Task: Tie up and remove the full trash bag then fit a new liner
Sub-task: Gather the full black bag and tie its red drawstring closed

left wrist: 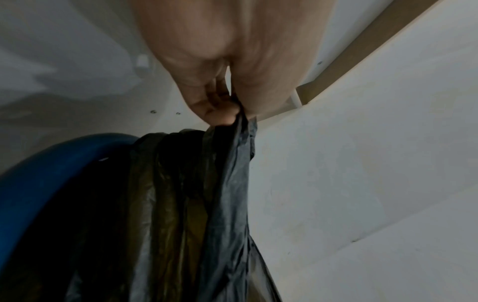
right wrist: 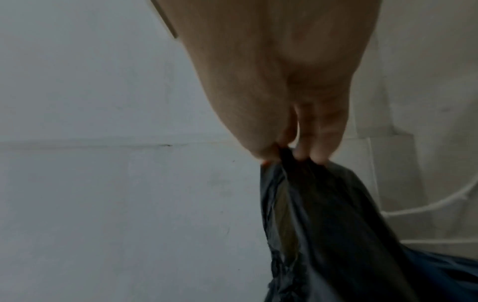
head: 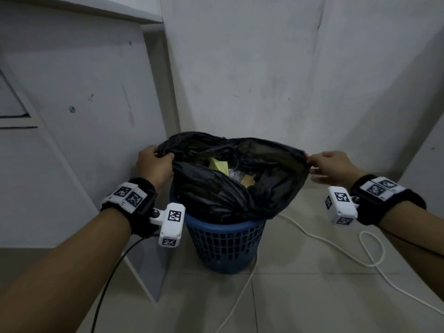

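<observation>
A black trash bag point(head: 216, 193) sits in a blue slotted bin point(head: 223, 243) on the floor in the corner. Its mouth is pulled wide open, and yellow and brown paper scraps point(head: 219, 165) show inside. My left hand point(head: 153, 162) grips the bag's left edge, fingers curled round the bunched plastic point(left wrist: 232, 155). Thumb and fingers of my right hand point(head: 329, 165) pinch the right edge, which is stretched out past the bin. The wrist views show the black plastic point(right wrist: 323, 204) hanging from each hand point(left wrist: 222, 106) point(right wrist: 292, 151) and the blue rim point(left wrist: 46, 175).
White walls point(head: 276, 68) close in behind the bin. A white panel point(head: 79, 104) stands to its left. A white cable point(head: 336, 251) loops over the tiled floor on the right, and a black cable point(head: 108, 282) runs from my left wrist.
</observation>
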